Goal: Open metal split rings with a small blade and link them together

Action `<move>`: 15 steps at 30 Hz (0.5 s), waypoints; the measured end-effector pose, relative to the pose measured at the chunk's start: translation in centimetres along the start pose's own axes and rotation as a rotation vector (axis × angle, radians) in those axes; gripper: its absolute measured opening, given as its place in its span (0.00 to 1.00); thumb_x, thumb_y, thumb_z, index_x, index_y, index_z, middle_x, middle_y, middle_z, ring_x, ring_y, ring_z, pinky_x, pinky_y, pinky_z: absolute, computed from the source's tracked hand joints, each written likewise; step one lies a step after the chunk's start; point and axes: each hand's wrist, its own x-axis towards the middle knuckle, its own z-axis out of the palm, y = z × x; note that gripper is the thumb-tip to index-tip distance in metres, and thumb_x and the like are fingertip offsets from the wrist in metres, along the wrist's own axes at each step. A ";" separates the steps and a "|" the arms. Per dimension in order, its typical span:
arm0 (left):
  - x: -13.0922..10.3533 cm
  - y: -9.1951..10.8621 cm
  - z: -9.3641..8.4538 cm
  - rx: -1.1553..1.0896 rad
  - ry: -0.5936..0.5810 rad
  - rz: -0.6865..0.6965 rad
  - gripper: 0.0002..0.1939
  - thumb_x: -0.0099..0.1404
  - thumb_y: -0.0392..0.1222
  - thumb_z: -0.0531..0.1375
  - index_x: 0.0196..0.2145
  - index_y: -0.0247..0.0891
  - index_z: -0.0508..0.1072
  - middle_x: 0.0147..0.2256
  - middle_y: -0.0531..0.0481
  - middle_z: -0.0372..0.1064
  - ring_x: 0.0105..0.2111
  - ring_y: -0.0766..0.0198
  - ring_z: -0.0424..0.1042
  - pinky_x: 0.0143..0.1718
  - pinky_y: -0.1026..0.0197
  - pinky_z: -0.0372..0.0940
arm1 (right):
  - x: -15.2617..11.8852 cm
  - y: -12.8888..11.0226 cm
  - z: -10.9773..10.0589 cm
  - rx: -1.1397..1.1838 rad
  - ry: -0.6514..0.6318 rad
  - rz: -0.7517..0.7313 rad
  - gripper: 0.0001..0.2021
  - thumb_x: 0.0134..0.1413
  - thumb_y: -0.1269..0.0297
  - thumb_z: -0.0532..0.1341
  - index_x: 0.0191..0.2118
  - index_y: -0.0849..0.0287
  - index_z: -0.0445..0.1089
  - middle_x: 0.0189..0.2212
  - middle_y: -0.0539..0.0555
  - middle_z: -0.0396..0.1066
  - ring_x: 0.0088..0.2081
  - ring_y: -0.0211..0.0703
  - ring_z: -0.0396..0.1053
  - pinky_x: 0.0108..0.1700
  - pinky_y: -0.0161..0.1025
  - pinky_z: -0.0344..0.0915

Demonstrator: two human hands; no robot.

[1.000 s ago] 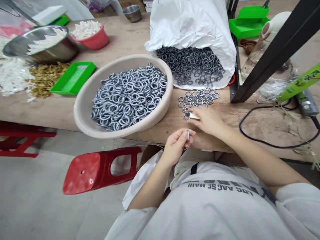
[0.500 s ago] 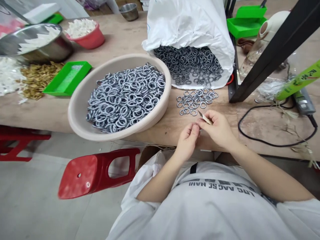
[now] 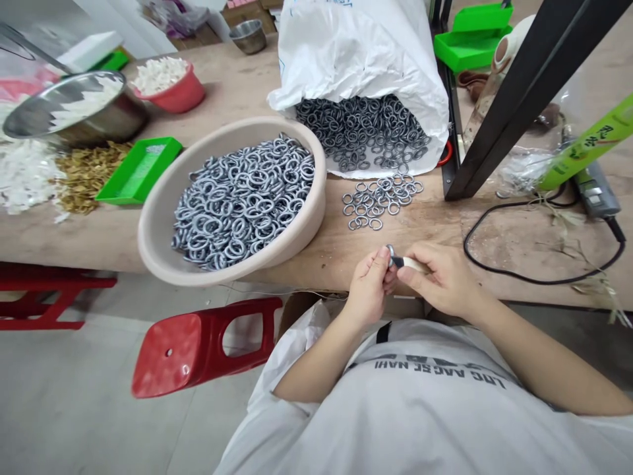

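Near the table's front edge, my left hand (image 3: 368,285) pinches a grey ring (image 3: 390,254) between thumb and fingers. My right hand (image 3: 442,277) is closed around the pale handle of a small knife (image 3: 414,264), whose dark blade touches or nearly touches the ring. Just beyond my hands lies a loose group of grey rings (image 3: 380,200). To the left stands a big beige basin (image 3: 153,231) heaped with such rings. Behind the loose rings, a white sack (image 3: 366,53) lies with its mouth open, more rings inside.
A black metal post (image 3: 524,109) rises at the right, beside a black cable (image 3: 499,277) and a green tube (image 3: 588,145). At the left are a green tray (image 3: 141,171), a red bowl (image 3: 182,95) and a steel bowl (image 3: 99,122). A red stool (image 3: 173,356) stands below.
The knife has turned from pointing away over the table to pointing left at the ring, which now shows above my left fingers. The camera view has shifted slightly.
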 end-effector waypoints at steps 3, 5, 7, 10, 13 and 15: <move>0.1 0.1 0.3 -0.019 0.020 -0.025 0.24 0.61 0.58 0.64 0.24 0.38 0.60 0.18 0.61 0.46 0.17 0.75 0.44 0.17 0.69 0.43 | -0.6 -0.8 0.0 -0.125 -0.015 -0.053 0.17 0.65 0.53 0.57 0.28 0.58 0.62 0.25 0.49 0.61 0.27 0.36 0.58 0.31 0.37 0.48; 0.1 0.1 0.3 -0.017 0.021 -0.027 0.25 0.61 0.58 0.64 0.24 0.38 0.58 0.18 0.61 0.45 0.17 0.75 0.43 0.17 0.69 0.43 | -0.8 -1.0 0.2 -0.163 -0.014 -0.066 0.18 0.65 0.53 0.56 0.27 0.58 0.60 0.24 0.49 0.61 0.27 0.36 0.57 0.31 0.37 0.47; -0.2 0.0 0.1 -0.013 0.004 -0.016 0.25 0.62 0.59 0.63 0.24 0.38 0.58 0.18 0.61 0.44 0.17 0.75 0.43 0.18 0.68 0.43 | -0.6 -0.6 0.3 -0.166 -0.027 -0.060 0.20 0.66 0.52 0.56 0.25 0.58 0.59 0.23 0.48 0.61 0.26 0.36 0.57 0.30 0.37 0.47; -1.1 -0.4 -0.6 0.040 -0.115 -0.025 0.24 0.64 0.58 0.61 0.24 0.37 0.59 0.18 0.60 0.47 0.17 0.75 0.45 0.19 0.68 0.44 | 0.5 1.2 0.1 -0.143 0.013 0.088 0.22 0.67 0.48 0.52 0.26 0.57 0.60 0.21 0.47 0.61 0.24 0.36 0.58 0.29 0.37 0.47; -2.0 -0.5 -1.7 0.093 -0.235 -0.047 0.23 0.66 0.57 0.59 0.24 0.36 0.63 0.19 0.57 0.53 0.17 0.74 0.49 0.20 0.67 0.47 | 2.8 3.2 0.0 -0.240 0.099 0.250 0.24 0.68 0.46 0.49 0.29 0.57 0.66 0.22 0.49 0.65 0.26 0.40 0.62 0.29 0.38 0.48; -2.1 -0.2 -2.6 0.114 -0.196 -0.029 0.22 0.67 0.56 0.59 0.26 0.35 0.66 0.20 0.56 0.58 0.18 0.74 0.53 0.21 0.67 0.51 | 4.8 3.9 0.5 -0.352 0.063 0.206 0.20 0.66 0.47 0.52 0.37 0.56 0.71 0.30 0.52 0.72 0.32 0.43 0.67 0.31 0.38 0.51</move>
